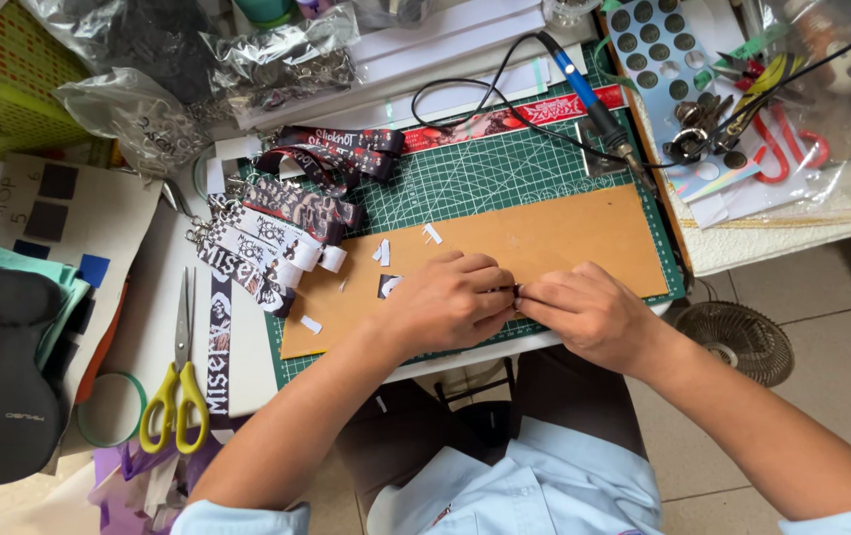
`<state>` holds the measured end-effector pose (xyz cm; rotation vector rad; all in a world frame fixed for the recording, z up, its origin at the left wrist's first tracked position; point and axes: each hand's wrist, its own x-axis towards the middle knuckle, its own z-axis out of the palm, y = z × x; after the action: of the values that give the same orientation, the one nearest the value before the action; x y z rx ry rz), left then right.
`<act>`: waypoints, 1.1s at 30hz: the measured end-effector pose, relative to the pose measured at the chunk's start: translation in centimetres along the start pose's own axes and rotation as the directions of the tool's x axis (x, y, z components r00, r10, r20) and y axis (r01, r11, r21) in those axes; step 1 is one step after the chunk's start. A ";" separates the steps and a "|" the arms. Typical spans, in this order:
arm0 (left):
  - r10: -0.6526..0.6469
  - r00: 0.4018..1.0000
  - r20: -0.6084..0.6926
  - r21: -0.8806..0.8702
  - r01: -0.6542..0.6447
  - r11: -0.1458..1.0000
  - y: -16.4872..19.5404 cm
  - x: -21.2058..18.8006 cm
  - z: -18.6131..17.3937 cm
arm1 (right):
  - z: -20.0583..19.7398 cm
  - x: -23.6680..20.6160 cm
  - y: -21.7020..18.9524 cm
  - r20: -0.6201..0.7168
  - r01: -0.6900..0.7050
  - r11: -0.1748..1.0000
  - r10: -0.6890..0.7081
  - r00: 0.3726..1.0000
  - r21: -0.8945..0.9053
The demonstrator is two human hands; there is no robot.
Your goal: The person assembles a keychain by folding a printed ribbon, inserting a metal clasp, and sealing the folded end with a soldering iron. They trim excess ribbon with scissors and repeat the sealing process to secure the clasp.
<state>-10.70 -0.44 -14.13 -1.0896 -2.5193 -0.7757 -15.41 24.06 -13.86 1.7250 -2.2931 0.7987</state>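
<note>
We are pinching a small dark strap piece (517, 291) between both hands, right over the front edge of the brown cardboard sheet (544, 243). Our left hand (448, 300) is curling its fingers closed around one end of it, and our right hand (589, 312) is closing thumb and fingertips on the other end, the two hands touching at the knuckles. Most of the piece is hiding under our fingers, so we cannot tell its full shape. The cardboard is lying on a green cutting mat (485, 168) on the tabletop (158, 297). Little white paper scraps (382, 252) are sitting on the cardboard just beside our left hand. Farther left, a heap of printed lanyards (287, 213) is spilling over the mat's edge. Yellow-handled scissors (180, 381) are resting well apart near the tabletop's left side. At the mat's far edge a blue-handled soldering iron (589, 94) is lying with its black cord looping away.
</note>
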 end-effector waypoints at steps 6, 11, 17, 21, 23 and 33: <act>0.029 0.999 0.015 0.058 -0.029 0.998 0.6 0.2 -0.4 | 0.1 0.0 0.0 -0.049 0.035 0.999 -0.035 0.998 -0.004; -0.026 0.999 0.034 0.053 0.025 0.998 1.3 0.1 -0.6 | 0.0 -0.2 0.0 -0.024 0.042 0.999 -0.042 0.999 -0.034; -0.057 0.998 0.020 -0.068 0.059 0.996 1.1 0.3 -1.3 | -0.2 -0.1 -0.3 0.001 0.054 0.994 -0.054 0.999 -0.097; -0.022 0.999 0.032 -0.088 0.024 0.996 0.4 0.3 -1.7 | -0.2 -0.1 -0.5 -0.003 0.057 0.994 -0.057 0.998 -0.097; 0.011 0.998 0.056 -0.058 -0.008 0.998 0.1 0.4 -1.8 | -0.2 -0.3 -0.5 -0.002 0.046 0.995 -0.047 0.999 -0.085; 0.029 0.995 0.091 -0.028 -0.026 0.999 0.1 0.5 -1.9 | -0.3 0.0 -0.4 -0.011 0.048 0.996 -0.049 0.999 -0.079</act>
<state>-10.84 -1.23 -12.31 -1.1921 -2.5702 -0.7709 -15.09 24.16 -13.44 1.7291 -2.2340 0.6990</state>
